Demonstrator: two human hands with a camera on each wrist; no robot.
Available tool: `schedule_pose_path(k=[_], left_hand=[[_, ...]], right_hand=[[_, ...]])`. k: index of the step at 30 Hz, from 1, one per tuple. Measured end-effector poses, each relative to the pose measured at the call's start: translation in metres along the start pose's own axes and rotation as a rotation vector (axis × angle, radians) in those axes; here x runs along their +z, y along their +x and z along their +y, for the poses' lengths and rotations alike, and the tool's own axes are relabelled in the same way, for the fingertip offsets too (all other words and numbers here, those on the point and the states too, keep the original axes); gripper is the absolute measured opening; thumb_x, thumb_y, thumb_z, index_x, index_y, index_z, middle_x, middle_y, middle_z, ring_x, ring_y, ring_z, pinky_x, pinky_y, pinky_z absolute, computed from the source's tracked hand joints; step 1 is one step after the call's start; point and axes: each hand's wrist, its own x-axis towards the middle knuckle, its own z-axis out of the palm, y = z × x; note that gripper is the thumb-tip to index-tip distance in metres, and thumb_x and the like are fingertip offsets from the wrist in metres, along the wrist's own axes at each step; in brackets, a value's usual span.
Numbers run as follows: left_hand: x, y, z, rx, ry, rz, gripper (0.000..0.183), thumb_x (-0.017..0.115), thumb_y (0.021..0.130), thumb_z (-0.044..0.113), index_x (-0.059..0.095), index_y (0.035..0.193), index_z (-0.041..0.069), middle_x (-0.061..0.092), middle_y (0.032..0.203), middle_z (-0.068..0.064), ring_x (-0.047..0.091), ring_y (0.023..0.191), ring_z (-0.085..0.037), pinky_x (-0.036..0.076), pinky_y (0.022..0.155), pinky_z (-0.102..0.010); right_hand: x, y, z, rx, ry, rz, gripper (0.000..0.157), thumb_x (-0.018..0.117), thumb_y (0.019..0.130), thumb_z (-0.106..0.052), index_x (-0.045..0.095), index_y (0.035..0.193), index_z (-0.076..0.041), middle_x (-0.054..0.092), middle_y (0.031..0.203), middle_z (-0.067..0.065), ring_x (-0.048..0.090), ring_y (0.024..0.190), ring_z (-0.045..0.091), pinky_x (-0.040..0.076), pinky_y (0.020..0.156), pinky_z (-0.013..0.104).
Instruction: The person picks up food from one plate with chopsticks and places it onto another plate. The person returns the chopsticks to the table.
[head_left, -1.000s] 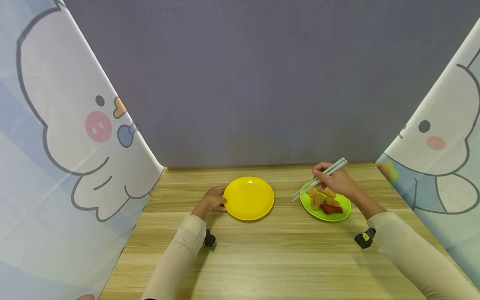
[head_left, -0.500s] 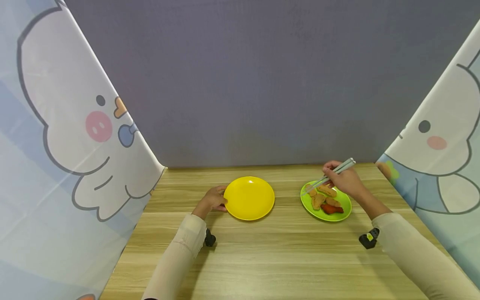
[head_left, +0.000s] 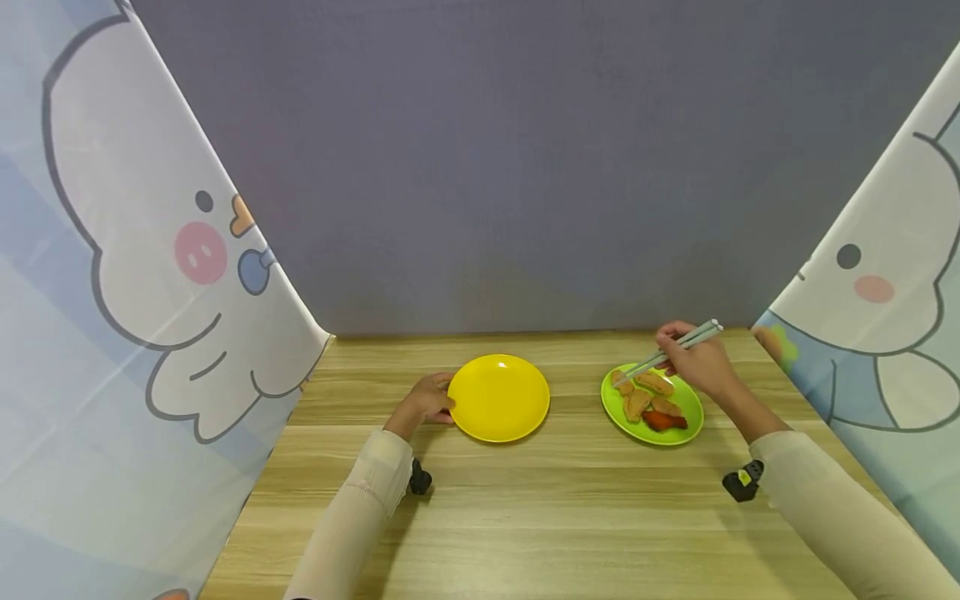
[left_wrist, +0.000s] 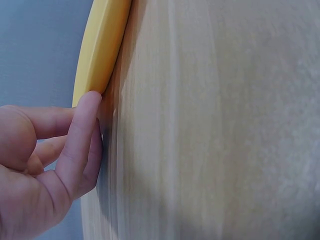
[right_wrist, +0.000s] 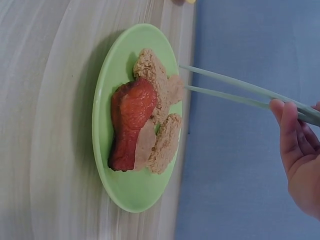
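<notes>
My left hand (head_left: 429, 398) holds the left rim of a yellow plate (head_left: 498, 398), with fingertips at its edge in the left wrist view. My right hand (head_left: 699, 360) grips a pair of pale green chopsticks (head_left: 693, 336). Their tips stand slightly apart over the back-left part of a green plate (head_left: 617, 406), at a fried chicken piece (head_left: 622, 382); whether they touch it I cannot tell. Several breaded pieces lie on this plate, along with a reddish-brown drumstick (right_wrist: 132, 117) at the front. Nothing lies on the yellow plate.
Both plates stand on a wood-grain table (head_left: 540, 517). A grey panel (head_left: 480, 167) rises along the back edge. Printed cartoon sheets (head_left: 172, 275) flank the left and right sides. Small black devices (head_left: 742, 482) sit at both wrists.
My right hand has moved rightward, drawing the chopstick tips from left of the green plate to above its back-left piece. The tips have come closer together. The left hand and both plates stay put.
</notes>
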Motion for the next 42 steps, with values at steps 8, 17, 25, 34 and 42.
schedule_pose_path(k=[8, 17, 25, 34, 42], left_hand=[[0.000, 0.000, -0.001, 0.001, -0.015, -0.001, 0.067, 0.065, 0.092, -0.008, 0.047, 0.153, 0.016, 0.064, 0.130, -0.024, 0.072, 0.073, -0.018, 0.066, 0.063, -0.030], [0.001, -0.001, -0.001, 0.007, -0.008, -0.003, 0.067, 0.065, 0.093, -0.007, 0.047, 0.153, 0.016, 0.065, 0.125, -0.023, 0.071, 0.072, -0.018, 0.066, 0.063, -0.029], [0.001, -0.003, 0.000, 0.005, -0.009, 0.003, 0.067, 0.065, 0.093, -0.007, 0.047, 0.153, 0.016, 0.065, 0.124, -0.022, 0.071, 0.075, -0.018, 0.066, 0.064, -0.030], [0.001, -0.002, 0.000, 0.008, -0.004, -0.002, 0.065, 0.063, 0.095, -0.007, 0.046, 0.154, 0.016, 0.064, 0.126, -0.023, 0.072, 0.078, -0.019, 0.066, 0.066, -0.031], [0.001, -0.002, 0.001, 0.005, -0.002, 0.000, 0.066, 0.063, 0.095, -0.007, 0.046, 0.154, 0.016, 0.063, 0.129, -0.023, 0.071, 0.078, -0.019, 0.066, 0.066, -0.031]], right_hand=[[-0.001, -0.003, 0.003, -0.004, -0.015, 0.038, 0.027, 0.054, 0.106, -0.020, 0.065, 0.107, 0.005, 0.069, 0.087, 0.030, 0.067, 0.056, 0.002, 0.062, 0.050, 0.034], [0.001, -0.006, 0.009, 0.011, -0.038, 0.045, 0.029, 0.054, 0.107, -0.022, 0.065, 0.110, 0.005, 0.070, 0.090, 0.031, 0.070, 0.058, 0.010, 0.061, 0.049, 0.028], [0.002, -0.008, 0.011, 0.001, -0.033, 0.050, 0.029, 0.054, 0.106, -0.023, 0.066, 0.111, 0.003, 0.071, 0.087, 0.029, 0.071, 0.057, 0.014, 0.059, 0.047, 0.025], [0.003, -0.009, 0.011, 0.037, -0.033, 0.055, 0.033, 0.053, 0.107, -0.025, 0.065, 0.114, 0.004, 0.071, 0.094, 0.031, 0.072, 0.060, 0.014, 0.060, 0.048, 0.025], [0.007, -0.011, 0.011, 0.054, -0.062, 0.072, 0.033, 0.052, 0.107, -0.025, 0.065, 0.112, 0.004, 0.072, 0.088, 0.029, 0.072, 0.058, 0.017, 0.060, 0.047, 0.027]])
